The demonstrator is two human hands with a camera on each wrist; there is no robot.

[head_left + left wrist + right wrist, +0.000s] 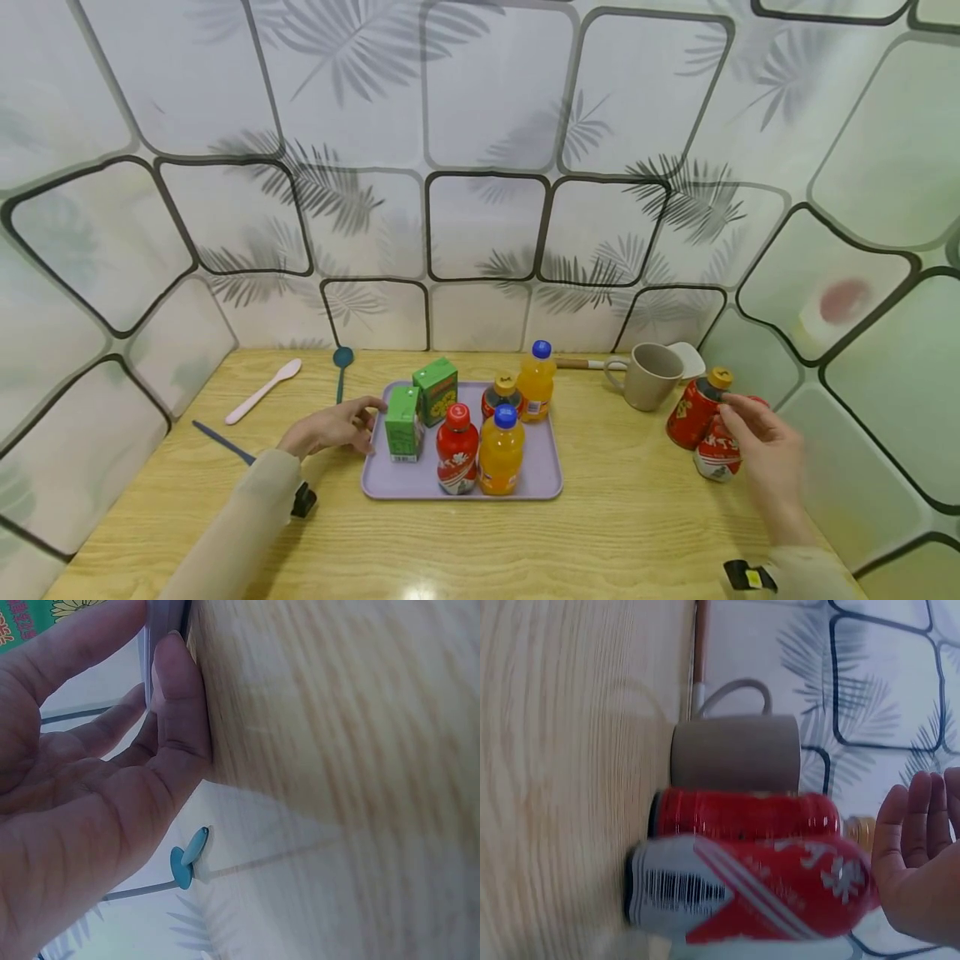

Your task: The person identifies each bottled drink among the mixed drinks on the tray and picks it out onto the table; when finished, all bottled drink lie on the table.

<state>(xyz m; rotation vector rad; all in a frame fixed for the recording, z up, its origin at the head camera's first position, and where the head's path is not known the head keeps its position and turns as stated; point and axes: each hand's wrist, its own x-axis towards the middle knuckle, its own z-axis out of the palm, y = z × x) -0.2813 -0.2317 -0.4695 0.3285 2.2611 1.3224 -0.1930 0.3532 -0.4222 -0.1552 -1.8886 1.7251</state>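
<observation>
My left hand (341,427) grips the left rim of the lilac tray (536,482), its fingers bent round the edge in the left wrist view. On the tray stand green cartons (403,425), a red-capped bottle (457,454), orange bottles (501,454) and a dark bottle with a gold cap (506,385). At the right, my right hand (768,450) is at the top of a red and white bottle (757,889), fingers apart and slightly bent in the right wrist view; whether it touches is unclear. Against that bottle stands a gold-capped red one (692,412).
A beige mug (654,377) stands behind the right bottles, with a white-headed utensil (686,360) behind it. Left of the tray lie a pink spoon (262,392), a teal spoon (342,358) and a blue utensil (223,441). Patterned curtains border the table's back and sides.
</observation>
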